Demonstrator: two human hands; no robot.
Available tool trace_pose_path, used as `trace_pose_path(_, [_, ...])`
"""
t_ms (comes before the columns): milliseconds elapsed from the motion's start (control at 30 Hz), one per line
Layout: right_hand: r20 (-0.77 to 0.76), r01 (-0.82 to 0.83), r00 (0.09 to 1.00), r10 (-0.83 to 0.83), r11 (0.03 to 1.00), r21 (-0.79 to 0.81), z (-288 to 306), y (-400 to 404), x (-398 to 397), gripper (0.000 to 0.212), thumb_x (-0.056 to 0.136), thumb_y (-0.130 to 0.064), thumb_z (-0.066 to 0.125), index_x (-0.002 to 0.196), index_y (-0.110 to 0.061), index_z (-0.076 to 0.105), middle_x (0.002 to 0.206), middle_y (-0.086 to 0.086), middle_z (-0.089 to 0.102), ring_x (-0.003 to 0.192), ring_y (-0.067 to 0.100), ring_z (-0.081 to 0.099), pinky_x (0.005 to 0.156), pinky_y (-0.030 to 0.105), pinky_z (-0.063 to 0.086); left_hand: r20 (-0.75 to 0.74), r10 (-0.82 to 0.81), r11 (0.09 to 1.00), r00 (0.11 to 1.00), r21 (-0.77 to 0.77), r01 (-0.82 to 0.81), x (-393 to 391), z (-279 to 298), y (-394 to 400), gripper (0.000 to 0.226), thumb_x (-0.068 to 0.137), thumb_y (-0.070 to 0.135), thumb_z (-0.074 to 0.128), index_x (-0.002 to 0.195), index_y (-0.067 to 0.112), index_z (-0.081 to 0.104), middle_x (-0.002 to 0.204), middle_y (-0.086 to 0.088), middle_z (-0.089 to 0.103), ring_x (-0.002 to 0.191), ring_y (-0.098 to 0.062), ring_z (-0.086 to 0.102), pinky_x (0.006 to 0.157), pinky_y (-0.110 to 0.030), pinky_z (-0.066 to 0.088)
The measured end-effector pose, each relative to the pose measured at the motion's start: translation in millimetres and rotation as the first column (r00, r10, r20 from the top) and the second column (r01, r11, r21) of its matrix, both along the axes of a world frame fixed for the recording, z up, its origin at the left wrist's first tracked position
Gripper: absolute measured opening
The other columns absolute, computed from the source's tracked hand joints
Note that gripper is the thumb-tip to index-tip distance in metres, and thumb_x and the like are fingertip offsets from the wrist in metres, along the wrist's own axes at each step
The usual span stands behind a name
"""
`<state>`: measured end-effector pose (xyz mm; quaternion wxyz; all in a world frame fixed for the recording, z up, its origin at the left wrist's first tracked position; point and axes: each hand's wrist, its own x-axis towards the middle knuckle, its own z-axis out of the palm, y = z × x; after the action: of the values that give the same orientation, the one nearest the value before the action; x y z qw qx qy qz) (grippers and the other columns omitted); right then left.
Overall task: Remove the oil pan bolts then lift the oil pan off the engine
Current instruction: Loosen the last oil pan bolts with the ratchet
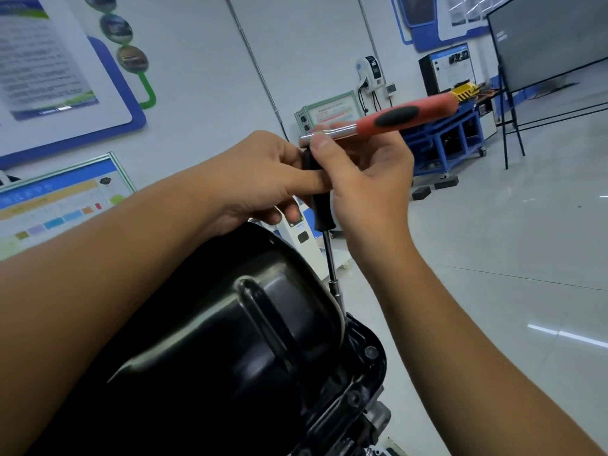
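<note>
Glossy black stamped oil pan [230, 340], rounded and ribbed, filling 7 o'clock. Slim steel extension bar [332, 264] rising from pan flange at 5 o'clock to a ratchet [388, 121]: chrome neck, red-and-black rubbery handle toward 2 o'clock. Left hand [263, 179] fingers curled round black grip; right hand [368, 179] fingers pinching ratchet head.

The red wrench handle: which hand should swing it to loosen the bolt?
Right hand: it pinches the ratchet by its head, handle on its side. Left hand steadies the black extension.
</note>
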<state>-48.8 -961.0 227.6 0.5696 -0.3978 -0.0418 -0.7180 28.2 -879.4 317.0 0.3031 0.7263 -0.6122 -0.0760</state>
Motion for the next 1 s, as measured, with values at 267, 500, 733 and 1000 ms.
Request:
trace_pose_path(267, [0.042,-0.677,0.726,0.686,0.703,0.219,8.3,3.0,-4.4,0.034,0.106,-0.027,0.053,0.121,0.002,0.063,0.118,0.019,0.07,0.095,0.03,0.068,0.071,0.038,0.054,-0.125,-0.074,0.994,0.989,0.072,0.084,0.2,1.9,3.1,0.015,0.092,0.025,0.073,0.094,0.01,0.075,0.086,-0.013,0.077,0.052,-0.014,0.063,0.042,-0.019,0.041])
trace_pose_path(500, [0.006,-0.171,0.985,0.17,0.985,0.038,3.5,-1.2,-4.9,0.018,0.09,-0.006,0.076,0.098,0.006,0.065,0.088,0.014,0.076,0.081,0.023,0.075,0.074,0.033,0.061,-0.108,-0.028,1.0,0.994,-0.004,0.027,-1.5,-1.2,0.4,0.039,0.08,0.032,0.083,0.101,0.001,0.072,0.087,-0.022,0.07,0.048,-0.013,0.057,0.041,-0.021,0.043])
trace_pose_path(733, [-0.008,-0.371,0.928,0.373,0.924,0.096,6.4,-2.7,-13.8,0.009,0.096,-0.014,0.07,0.095,-0.005,0.067,0.087,0.004,0.076,0.082,0.022,0.073,0.078,0.041,0.058,-0.104,-0.09,0.995,0.99,0.024,0.093,-1.6,3.1,3.2,0.055,0.072,0.037,0.084,0.109,-0.001,0.071,0.098,-0.017,0.076,0.049,-0.013,0.06,0.042,-0.02,0.044])
trace_pose_path(1000, [-0.012,-0.644,0.76,0.65,0.756,0.118,7.9,-0.4,-11.9,0.032,0.103,-0.031,0.057,0.109,-0.001,0.066,0.112,0.019,0.065,0.098,0.036,0.063,0.074,0.042,0.049,-0.096,-0.18,0.983,0.979,0.022,0.183,-0.1,1.5,2.8,0.02,0.086,0.031,0.081,0.093,0.013,0.076,0.095,-0.018,0.077,0.052,-0.016,0.063,0.043,-0.021,0.046])
